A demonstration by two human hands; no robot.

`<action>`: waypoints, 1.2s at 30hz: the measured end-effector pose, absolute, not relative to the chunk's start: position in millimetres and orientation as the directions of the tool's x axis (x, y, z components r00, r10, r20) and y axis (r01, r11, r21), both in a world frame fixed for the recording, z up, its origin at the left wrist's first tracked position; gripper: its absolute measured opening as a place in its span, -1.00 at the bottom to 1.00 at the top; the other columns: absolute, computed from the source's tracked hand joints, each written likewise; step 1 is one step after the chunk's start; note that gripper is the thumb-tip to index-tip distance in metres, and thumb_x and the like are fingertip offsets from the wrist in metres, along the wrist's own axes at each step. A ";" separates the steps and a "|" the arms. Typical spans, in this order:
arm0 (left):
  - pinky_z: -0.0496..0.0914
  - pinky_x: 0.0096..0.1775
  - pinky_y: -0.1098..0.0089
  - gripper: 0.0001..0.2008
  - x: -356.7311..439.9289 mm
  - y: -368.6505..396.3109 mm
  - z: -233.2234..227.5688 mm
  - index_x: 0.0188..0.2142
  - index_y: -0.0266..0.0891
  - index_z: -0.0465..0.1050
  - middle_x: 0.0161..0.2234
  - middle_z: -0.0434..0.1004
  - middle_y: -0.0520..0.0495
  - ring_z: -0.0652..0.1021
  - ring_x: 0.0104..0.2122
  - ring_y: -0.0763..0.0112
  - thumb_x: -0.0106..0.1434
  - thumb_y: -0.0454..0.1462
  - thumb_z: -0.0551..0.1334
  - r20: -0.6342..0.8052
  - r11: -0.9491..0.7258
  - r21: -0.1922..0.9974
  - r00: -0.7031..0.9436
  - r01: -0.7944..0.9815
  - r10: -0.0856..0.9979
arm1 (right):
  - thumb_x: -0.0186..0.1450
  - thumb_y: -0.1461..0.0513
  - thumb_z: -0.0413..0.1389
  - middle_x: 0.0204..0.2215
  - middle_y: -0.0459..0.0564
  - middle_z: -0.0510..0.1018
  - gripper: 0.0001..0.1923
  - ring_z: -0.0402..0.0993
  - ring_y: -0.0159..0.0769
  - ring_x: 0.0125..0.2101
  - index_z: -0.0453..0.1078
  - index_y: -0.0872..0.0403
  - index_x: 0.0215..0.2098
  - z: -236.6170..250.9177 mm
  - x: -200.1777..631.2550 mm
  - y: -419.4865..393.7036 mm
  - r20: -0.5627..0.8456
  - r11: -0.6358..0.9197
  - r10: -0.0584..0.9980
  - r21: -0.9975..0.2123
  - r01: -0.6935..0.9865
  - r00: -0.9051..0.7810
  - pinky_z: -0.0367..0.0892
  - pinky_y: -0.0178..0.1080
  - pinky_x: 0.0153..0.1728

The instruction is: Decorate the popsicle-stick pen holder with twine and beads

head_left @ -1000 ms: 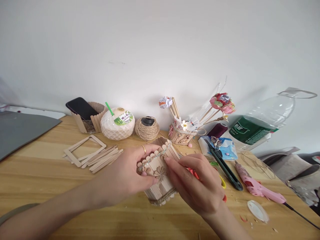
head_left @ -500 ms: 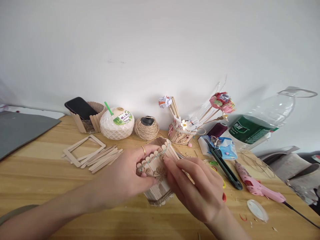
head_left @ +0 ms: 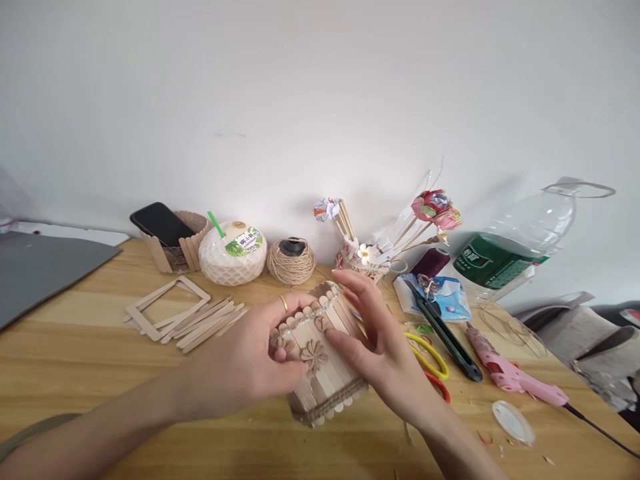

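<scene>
The left hand (head_left: 250,353) grips the box (head_left: 333,373); the right hand (head_left: 385,343) spreads wide, thumb on its front. Right of those fingers lie a knife (head_left: 447,332), glue gun (head_left: 523,381) and 怡寶 bottle (head_left: 500,263). Beyond the left fingers, the coconut's (head_left: 233,270) Chinese label is too small to read surely.

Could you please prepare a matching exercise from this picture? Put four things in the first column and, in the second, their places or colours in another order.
Things:
1. stick box
2. phone
3. glue gun
4. twine ball

Places or colours:
A. mostly pink
B. at the back, just right of the coconut
C. between the left hand and the right hand
D. tilted in a stick holder

Pairs: 1-C, 2-D, 3-A, 4-B
</scene>
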State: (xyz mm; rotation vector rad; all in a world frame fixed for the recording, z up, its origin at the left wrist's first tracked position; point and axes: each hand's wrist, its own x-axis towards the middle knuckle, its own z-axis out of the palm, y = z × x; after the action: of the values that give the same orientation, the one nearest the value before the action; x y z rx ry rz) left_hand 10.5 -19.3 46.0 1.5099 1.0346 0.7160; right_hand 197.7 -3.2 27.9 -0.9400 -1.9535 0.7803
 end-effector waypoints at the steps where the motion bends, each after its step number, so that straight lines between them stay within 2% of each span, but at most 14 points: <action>1: 0.29 -0.42 0.47 -0.52 10.9 -19.9 45.2 0.01 -0.16 0.27 -0.38 0.40 0.08 0.38 -0.45 0.45 0.05 -0.37 0.19 -0.086 -0.005 0.978 0.429 0.206 0.899 | 0.24 0.24 0.06 0.15 0.00 0.17 -0.52 0.10 -0.18 0.17 0.11 -0.09 0.11 26.6 197.0 -3.7 0.388 0.523 0.828 -0.795 0.307 -0.404 0.05 -0.03 0.17; 5: 0.31 -0.37 0.46 -0.69 14.7 -21.3 46.0 -0.14 -0.19 0.36 -0.35 0.44 0.06 0.41 -0.40 0.43 0.07 -0.35 0.18 -0.050 -0.016 0.988 0.422 0.152 0.905 | 0.24 0.26 0.03 0.10 0.01 0.25 -0.54 0.24 -0.18 0.09 0.12 -0.09 0.10 22.3 193.9 -6.6 0.359 0.496 0.831 -0.825 0.273 -0.425 0.20 -0.08 0.07; 9: 0.25 -0.45 0.50 -0.82 19.8 -23.7 48.4 -0.32 -0.23 0.37 -0.49 0.36 0.12 0.34 -0.50 0.49 0.02 -0.39 0.18 -0.050 -0.018 0.982 0.348 0.189 0.936 | 0.20 0.27 0.03 -0.01 0.00 0.35 -0.57 0.34 -0.17 -0.02 0.15 -0.08 0.04 21.2 190.3 -9.5 0.313 0.423 0.867 -0.873 0.242 -0.388 0.29 -0.10 -0.04; 15: 0.18 -0.50 0.50 -0.89 23.5 -28.1 44.4 -0.34 -0.24 0.36 -0.54 0.29 0.13 0.26 -0.54 0.51 0.08 -0.34 0.16 -0.076 0.011 0.982 0.341 0.190 0.937 | 0.19 0.23 0.02 -0.17 -0.03 0.39 -0.68 0.40 -0.22 -0.17 0.17 -0.04 -0.07 21.8 183.9 -10.7 0.264 0.354 0.904 -0.904 0.241 -0.338 0.35 -0.16 -0.18; 23: 0.19 -0.48 0.49 -0.92 25.0 -29.9 40.1 -0.36 -0.24 0.37 -0.53 0.29 0.12 0.26 -0.52 0.50 0.12 -0.36 0.14 0.006 -0.074 0.978 0.327 0.197 0.945 | 0.14 0.28 0.03 -0.10 -0.02 0.39 -0.71 0.35 -0.20 -0.05 0.21 -0.02 -0.15 21.9 180.9 -9.2 0.358 0.438 0.884 -0.859 0.265 -0.300 0.33 -0.16 -0.09; 30: 0.16 -0.49 0.50 -0.95 23.1 -29.7 30.1 -0.37 -0.23 0.36 -0.54 0.25 0.14 0.23 -0.53 0.51 0.15 -0.34 0.13 0.060 -0.137 0.964 0.316 0.226 0.947 | 0.14 0.30 0.03 -0.07 -0.03 0.34 -0.70 0.32 -0.22 -0.03 0.19 -0.03 -0.14 19.6 180.3 -7.9 0.366 0.444 0.877 -0.866 0.231 -0.312 0.30 -0.17 -0.06; 36: 0.13 -0.53 0.53 -0.95 23.9 -27.9 27.5 -0.39 -0.22 0.36 -0.57 0.21 0.16 0.20 -0.56 0.54 0.14 -0.35 0.14 0.055 -0.116 0.974 0.296 0.193 0.954 | 0.17 0.31 0.02 -0.07 -0.05 0.32 -0.70 0.31 -0.24 -0.04 0.18 -0.04 -0.12 19.5 180.4 -8.8 0.336 0.413 0.884 -0.886 0.209 -0.325 0.26 -0.19 -0.04</action>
State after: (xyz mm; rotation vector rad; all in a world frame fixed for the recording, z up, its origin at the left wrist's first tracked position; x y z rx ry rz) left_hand 23.9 -27.9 27.5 1.5507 1.0900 0.9422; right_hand 180.4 -8.8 19.5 -0.9472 -1.7819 0.9568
